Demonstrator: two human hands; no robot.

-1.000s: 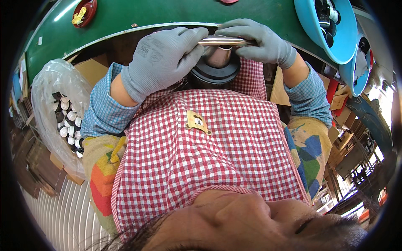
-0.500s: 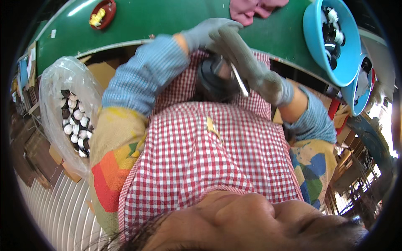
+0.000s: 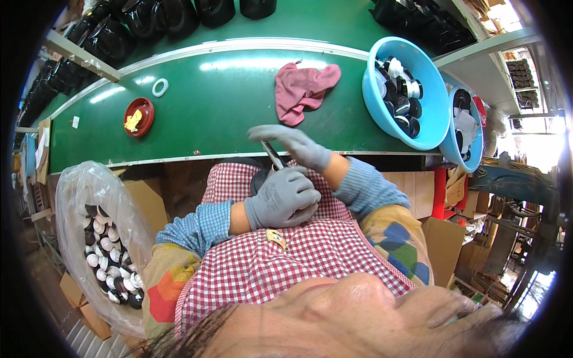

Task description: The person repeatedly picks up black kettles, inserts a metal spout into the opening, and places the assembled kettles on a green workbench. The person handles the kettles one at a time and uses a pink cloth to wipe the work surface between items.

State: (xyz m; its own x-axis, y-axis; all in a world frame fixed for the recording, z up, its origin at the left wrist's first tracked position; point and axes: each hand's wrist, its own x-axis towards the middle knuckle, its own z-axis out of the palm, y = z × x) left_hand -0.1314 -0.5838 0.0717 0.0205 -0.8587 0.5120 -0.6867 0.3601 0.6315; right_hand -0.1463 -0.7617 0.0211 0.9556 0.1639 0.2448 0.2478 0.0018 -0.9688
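Note:
My left hand (image 3: 283, 200), in a grey work glove, is closed in front of my apron. A shiny metal rod (image 3: 273, 156) slants up and left from its thumb side; the rod's lower end is hidden in the glove. My right hand (image 3: 292, 145), gloved alike, lies just beyond with its fingers stretched out over the rod's upper end. Whether its palm touches the rod, I cannot tell. Beside my left hand, a dark rounded object (image 3: 258, 181) rests in my lap, mostly covered by the hand and the red checked apron (image 3: 322, 250).
A pink cloth (image 3: 301, 89) and a red dish (image 3: 139, 117) with yellow bits lie on the green table (image 3: 209, 116). Blue basins (image 3: 433, 125) of black and white parts stand right. A clear bag (image 3: 77, 238) of similar parts is left; black pots (image 3: 173, 18) line the back.
The view has tilted up, showing more table. My left hand has come down and closed by the rod. My right hand now stretches leftward above it. The dark object is more covered.

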